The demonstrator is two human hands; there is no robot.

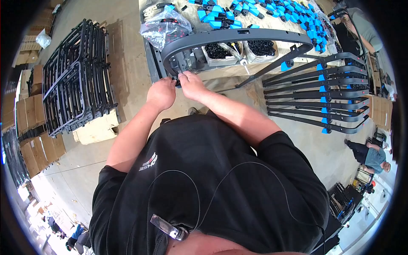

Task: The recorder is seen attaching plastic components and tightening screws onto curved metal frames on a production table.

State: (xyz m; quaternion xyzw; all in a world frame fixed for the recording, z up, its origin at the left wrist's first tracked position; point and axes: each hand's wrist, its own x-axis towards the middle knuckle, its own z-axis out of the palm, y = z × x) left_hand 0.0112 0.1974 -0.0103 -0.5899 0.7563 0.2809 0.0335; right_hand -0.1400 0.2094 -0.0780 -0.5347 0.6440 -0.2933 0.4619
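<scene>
A long black curved frame [238,35] rests across the front of the table, its left bend coming down toward me. At that near left end my two hands are close together. My left hand [162,94] is closed, fingertips at a small dark piece by the frame's end; what exactly it grips is mostly hidden. Beside it, my right hand [192,86] is closed on the frame's end, thumb on top. Behind the frame stand two white boxes of small black parts, the left bin [221,62] and the right bin [261,58]. A white-handled screwdriver [244,63] lies by them, tip toward me.
Many blue-and-black brackets [293,17] cover the table's far side. A clear plastic bag [166,27] sits at its left. Several curved frames with blue pieces [318,93] hang in a row at right. Stacked black frames [76,76] stand left, near cardboard boxes [30,112]. Other people are at right.
</scene>
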